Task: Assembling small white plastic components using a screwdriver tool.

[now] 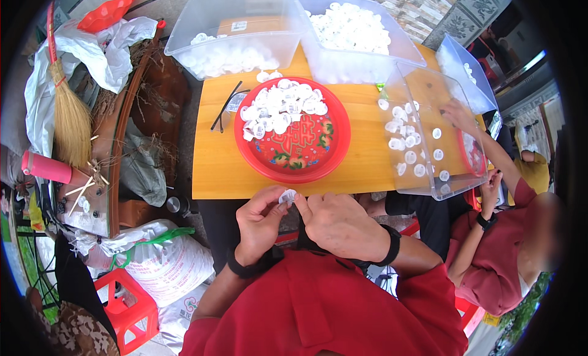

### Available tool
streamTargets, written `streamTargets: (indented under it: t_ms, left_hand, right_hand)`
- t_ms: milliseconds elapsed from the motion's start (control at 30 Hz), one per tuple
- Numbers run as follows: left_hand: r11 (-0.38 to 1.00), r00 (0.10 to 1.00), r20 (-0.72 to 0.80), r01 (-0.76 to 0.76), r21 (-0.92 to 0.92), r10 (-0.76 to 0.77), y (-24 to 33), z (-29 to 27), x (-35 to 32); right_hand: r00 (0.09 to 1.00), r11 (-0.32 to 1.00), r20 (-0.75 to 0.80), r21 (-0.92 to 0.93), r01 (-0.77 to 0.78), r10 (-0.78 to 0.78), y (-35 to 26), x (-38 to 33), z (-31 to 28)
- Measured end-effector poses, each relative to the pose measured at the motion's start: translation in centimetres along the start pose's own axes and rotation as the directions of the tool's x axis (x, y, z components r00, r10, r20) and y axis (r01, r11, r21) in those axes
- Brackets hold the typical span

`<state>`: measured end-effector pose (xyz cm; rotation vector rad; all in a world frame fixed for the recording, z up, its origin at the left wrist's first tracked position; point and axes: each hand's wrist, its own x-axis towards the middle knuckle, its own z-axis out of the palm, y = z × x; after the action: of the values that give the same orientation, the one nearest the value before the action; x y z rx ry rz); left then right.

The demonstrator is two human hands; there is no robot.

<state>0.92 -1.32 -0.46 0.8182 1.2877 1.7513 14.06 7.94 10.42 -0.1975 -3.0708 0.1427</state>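
Note:
Both my hands meet in front of the table's near edge, around one small white plastic cap-like piece (287, 197). My left hand (260, 222) pinches it between thumb and fingers. My right hand (338, 224) has its thumb and index finger at the piece's right side, the other fingers curled in. Just beyond them sits a round red tray (300, 172) with a printed pattern. A heap of similar white plastic pieces (282, 105) covers its far part. The fine shape of the held piece is too small to make out.
On the wooden table (214, 166) stand clear bins (177, 41) of white pieces and glasses (222, 111). At right, a co-worker's hand (459, 116) reaches over a clear bin (422, 184). Left are a straw broom (70, 108), a white sack (165, 264) and a red stool (131, 313).

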Motion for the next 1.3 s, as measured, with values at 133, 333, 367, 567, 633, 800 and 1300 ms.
streamTargets:
  t_ms: [133,333,367,567,633,800,1300]
  left_hand:
    - [1.0,1.0,-0.016,-0.02,0.023,0.021,-0.1,0.1,-0.1]
    - [0.999,0.999,-0.048,0.016,0.042,-0.014,0.0,0.1,0.1]
    - [0.999,0.999,-0.052,0.013,0.033,-0.011,0.1,0.1,0.1]
    - [0.995,0.999,-0.003,-0.035,-0.095,0.035,0.8,-0.7,0.7]
    - [0.988,1.0,-0.005,-0.022,-0.15,0.022,0.5,-0.9,0.8]
    - [0.972,0.999,0.002,-0.04,-0.233,0.041,0.2,-1.1,0.8]
    - [0.97,1.0,0.005,0.018,-0.244,-0.017,0.3,-0.8,0.9]
  right_hand:
    - [1.0,0.997,-0.009,0.066,0.029,-0.029,0.2,0.0,0.4]
    - [0.998,0.993,-0.03,-0.105,-0.061,0.058,-1.1,0.2,0.8]
    - [0.997,0.987,0.038,-0.15,-0.065,0.071,-1.2,0.1,1.0]
    - [0.99,0.978,-0.045,0.167,-0.124,0.134,0.7,-0.5,1.3]
    - [0.969,0.941,-0.083,0.27,-0.203,0.233,0.8,-1.1,1.5]
    - [0.949,0.917,-0.101,0.306,-0.256,0.298,0.1,-2.1,1.7]
    - [0.934,0.93,-0.103,0.181,-0.319,0.341,-0.6,-1.6,1.2]
